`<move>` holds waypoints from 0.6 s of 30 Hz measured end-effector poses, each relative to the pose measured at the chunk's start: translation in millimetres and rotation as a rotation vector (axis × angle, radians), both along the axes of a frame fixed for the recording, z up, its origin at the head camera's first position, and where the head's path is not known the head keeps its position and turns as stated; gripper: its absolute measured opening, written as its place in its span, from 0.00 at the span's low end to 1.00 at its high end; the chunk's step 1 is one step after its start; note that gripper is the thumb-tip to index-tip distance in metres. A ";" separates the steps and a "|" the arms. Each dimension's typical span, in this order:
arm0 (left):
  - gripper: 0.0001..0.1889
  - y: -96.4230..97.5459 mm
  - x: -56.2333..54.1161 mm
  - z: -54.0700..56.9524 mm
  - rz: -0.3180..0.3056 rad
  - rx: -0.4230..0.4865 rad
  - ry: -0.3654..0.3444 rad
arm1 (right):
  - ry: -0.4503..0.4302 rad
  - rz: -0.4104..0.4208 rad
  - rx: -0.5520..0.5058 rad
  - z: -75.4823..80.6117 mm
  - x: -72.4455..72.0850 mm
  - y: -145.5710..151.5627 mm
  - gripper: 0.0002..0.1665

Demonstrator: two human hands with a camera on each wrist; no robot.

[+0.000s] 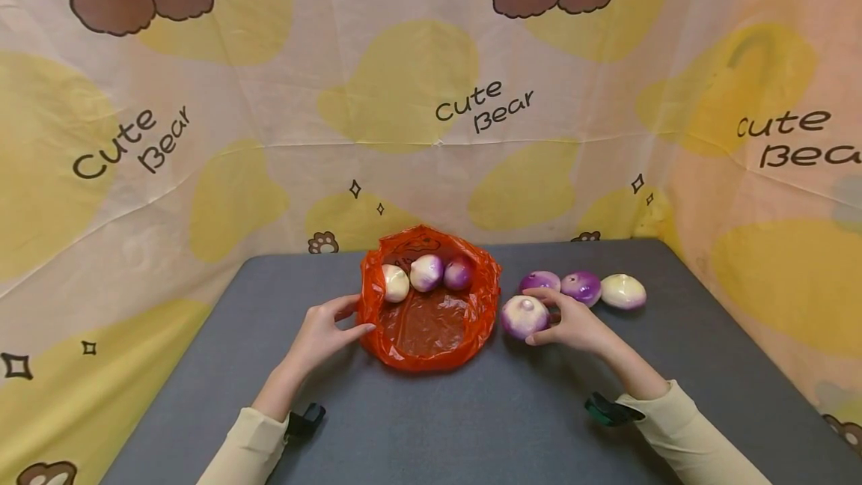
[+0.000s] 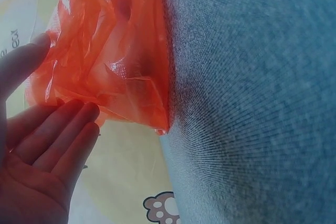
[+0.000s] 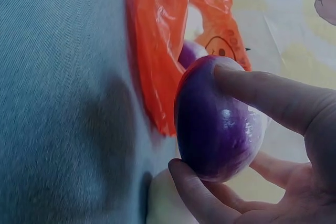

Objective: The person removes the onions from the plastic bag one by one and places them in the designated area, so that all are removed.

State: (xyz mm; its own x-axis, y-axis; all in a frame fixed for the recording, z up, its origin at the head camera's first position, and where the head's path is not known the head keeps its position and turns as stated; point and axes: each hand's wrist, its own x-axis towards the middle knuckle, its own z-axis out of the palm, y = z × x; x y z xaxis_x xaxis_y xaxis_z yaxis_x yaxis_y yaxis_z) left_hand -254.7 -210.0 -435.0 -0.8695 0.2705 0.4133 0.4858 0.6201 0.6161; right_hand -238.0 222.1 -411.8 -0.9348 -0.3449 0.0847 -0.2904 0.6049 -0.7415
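Observation:
A red plastic bag [image 1: 441,360] stands with its mouth wide, three purple-and-white onions [image 1: 426,273] lying inside. My left hand [image 1: 330,331] is at the bag's left side, fingers fairly straight; in the left wrist view its fingertips [image 2: 90,111] meet the crinkled plastic. To the right of the bag, my right hand [image 1: 572,325] grips a purple-and-white onion [image 1: 524,317] between thumb and fingers. The right wrist view has this onion [image 3: 218,124] raised off the table, overlapping the bag's edge [image 3: 157,51].
Behind the right hand, two purple onions [image 1: 581,287] and a paler onion [image 1: 623,292] sit in a row on the grey table [image 1: 465,425]. A cloth printed with bears and lettering [image 1: 431,96] hangs behind the table and along its sides.

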 end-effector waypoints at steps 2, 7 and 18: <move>0.27 0.3 0.1 0.4 0.000 0.004 0.000 | 0.011 0.003 0.002 -0.9 0.4 3.7 0.44; 0.27 0.6 1.1 0.4 0.003 0.007 -0.008 | 0.021 -0.006 0.028 -3.3 2.0 12.0 0.43; 0.27 0.5 1.2 0.7 0.001 0.017 -0.008 | 0.011 -0.030 0.084 -10.5 5.4 28.6 0.44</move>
